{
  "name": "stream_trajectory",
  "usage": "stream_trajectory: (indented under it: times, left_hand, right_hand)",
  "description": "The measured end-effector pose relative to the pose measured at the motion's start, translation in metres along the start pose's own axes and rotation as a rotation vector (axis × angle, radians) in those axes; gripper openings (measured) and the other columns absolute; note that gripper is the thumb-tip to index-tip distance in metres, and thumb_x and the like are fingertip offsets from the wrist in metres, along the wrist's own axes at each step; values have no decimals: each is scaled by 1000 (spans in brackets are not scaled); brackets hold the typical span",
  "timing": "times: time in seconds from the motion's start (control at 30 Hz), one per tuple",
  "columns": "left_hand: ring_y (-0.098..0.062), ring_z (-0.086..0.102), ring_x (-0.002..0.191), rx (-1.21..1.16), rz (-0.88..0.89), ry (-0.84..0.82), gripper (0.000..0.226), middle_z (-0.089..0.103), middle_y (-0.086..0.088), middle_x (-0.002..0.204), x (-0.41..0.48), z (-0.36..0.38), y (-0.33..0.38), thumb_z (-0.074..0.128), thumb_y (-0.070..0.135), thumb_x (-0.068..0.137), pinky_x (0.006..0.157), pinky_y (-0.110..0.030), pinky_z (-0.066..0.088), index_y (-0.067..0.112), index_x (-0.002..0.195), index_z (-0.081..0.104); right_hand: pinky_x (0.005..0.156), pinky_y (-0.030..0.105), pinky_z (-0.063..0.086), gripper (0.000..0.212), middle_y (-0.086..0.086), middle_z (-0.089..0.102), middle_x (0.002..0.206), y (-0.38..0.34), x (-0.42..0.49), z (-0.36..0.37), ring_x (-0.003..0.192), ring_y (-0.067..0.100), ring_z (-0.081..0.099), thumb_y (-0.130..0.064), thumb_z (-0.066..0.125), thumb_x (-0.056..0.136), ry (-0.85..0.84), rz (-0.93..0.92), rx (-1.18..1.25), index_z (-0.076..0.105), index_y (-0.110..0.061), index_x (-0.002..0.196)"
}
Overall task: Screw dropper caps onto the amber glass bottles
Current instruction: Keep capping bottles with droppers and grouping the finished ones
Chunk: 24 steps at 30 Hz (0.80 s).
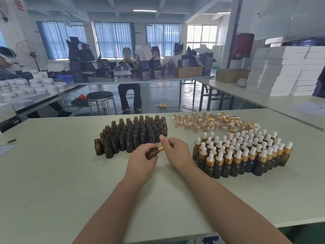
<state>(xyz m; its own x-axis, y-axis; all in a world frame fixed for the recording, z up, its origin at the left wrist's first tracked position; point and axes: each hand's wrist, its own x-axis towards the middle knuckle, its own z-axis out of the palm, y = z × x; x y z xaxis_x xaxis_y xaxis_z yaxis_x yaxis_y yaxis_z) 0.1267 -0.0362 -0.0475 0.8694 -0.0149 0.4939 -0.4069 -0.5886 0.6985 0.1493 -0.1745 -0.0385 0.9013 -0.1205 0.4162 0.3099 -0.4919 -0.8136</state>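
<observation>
A small amber glass bottle (151,153) is lifted just clear of the pale table (52,173), tilted with its neck pointing up and to the right. The left hand (140,160) grips it round the body, fingers and thumb curled over the glass. On the neck sits a dropper cap (160,148) with a shiny gold collar. The right hand (175,153) closes on the cap's far end with thumb and curled fingers, while its index finger sticks straight up. The cap's tip is hidden inside that hand, and whether the collar is fully seated on the neck cannot be told.

Just beyond the held bottle, and touching neither hand, stands a tight block of uncapped amber bottles (133,135), all upright with open mouths. Just to the right of the right hand stands a second packed group of amber bottles fitted with gold collars and white rubber bulbs (242,154). Beyond that group, further from the grip, lies a loose heap of gold and white dropper caps (209,121), scattered on their sides.

Well to the left of the grip, at the table's edge, lie a dark pen (8,141) and a sheet of paper (5,150).
</observation>
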Motion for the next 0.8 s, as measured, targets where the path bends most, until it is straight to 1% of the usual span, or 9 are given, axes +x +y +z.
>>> stream_trajectory:
  times: [0.1, 0.23, 0.3, 0.33, 0.43, 0.53, 0.63, 0.73, 0.8]
  left_hand:
    - [7, 49, 81, 9, 4, -12, 33, 58, 17, 93, 0, -1, 1, 70, 4, 80, 74, 4, 32, 20, 109, 68]
    - [0, 49, 85, 31, 5, -17, 33, 59, 14, 96, 0, -1, 1, 69, 4, 82, 75, 3, 32, 20, 110, 68]
    - [0, 49, 84, 38, -3, -11, 32, 59, 13, 96, 0, -2, 1, 68, 5, 82, 74, 2, 33, 20, 110, 68]
    - [-1, 49, 84, 43, -6, -8, 32, 59, 13, 96, 1, -3, 0, 69, 5, 82, 73, 0, 33, 20, 110, 68]
    - [-3, 49, 87, 49, -11, -7, 31, 60, 13, 96, 1, -3, 1, 69, 6, 82, 72, -4, 32, 20, 110, 68]
    - [-4, 50, 87, 39, -18, -12, 31, 60, 13, 96, 1, -3, 1, 69, 6, 82, 73, -6, 32, 20, 110, 68]
    - [-4, 51, 88, 38, -25, -14, 32, 61, 12, 98, 1, -3, 2, 69, 5, 81, 78, -11, 33, 20, 110, 68]
    - [-3, 50, 88, 36, -17, -10, 33, 59, 13, 98, 0, -3, 2, 70, 3, 80, 74, 1, 31, 19, 110, 68]
    - [-3, 50, 88, 36, -13, -9, 33, 59, 13, 97, 0, -3, 3, 70, 3, 80, 73, 6, 29, 18, 110, 68]
  right_hand:
    - [48, 12, 32, 52, -10, 40, 44, 1, 1, 1, 47, -4, 42, -49, 45, 97, -11, 0, -7, 39, -28, 50]
    - [47, 15, 30, 50, -10, 39, 50, 4, 1, 3, 48, -3, 41, -47, 36, 100, -50, 18, 16, 39, -26, 54]
    - [48, 17, 27, 44, -10, 41, 54, 5, 2, 4, 50, -2, 40, -41, 40, 99, -55, 35, 56, 42, -25, 58]
    - [49, 18, 29, 40, -10, 42, 56, 6, 2, 5, 50, -3, 40, -37, 43, 98, -59, 41, 68, 44, -25, 60]
    - [49, 13, 33, 33, -9, 44, 59, 7, 1, 5, 52, -4, 41, -30, 46, 95, -71, 46, 84, 46, -23, 63]
    - [49, 11, 33, 36, -9, 43, 55, 7, 2, 5, 50, -4, 40, -30, 47, 96, -57, 43, 74, 44, -21, 61]
    - [48, 10, 32, 44, -17, 44, 44, 6, 2, 4, 47, -3, 39, -35, 47, 97, -54, 44, 40, 39, -24, 55]
    - [44, 15, 29, 51, -14, 38, 39, 5, 2, 3, 43, 2, 36, -42, 46, 97, -54, 46, 13, 34, -23, 50]
    - [43, 15, 29, 55, -12, 37, 38, 4, 1, 2, 41, 2, 35, -45, 47, 96, -49, 48, 11, 33, -24, 47]
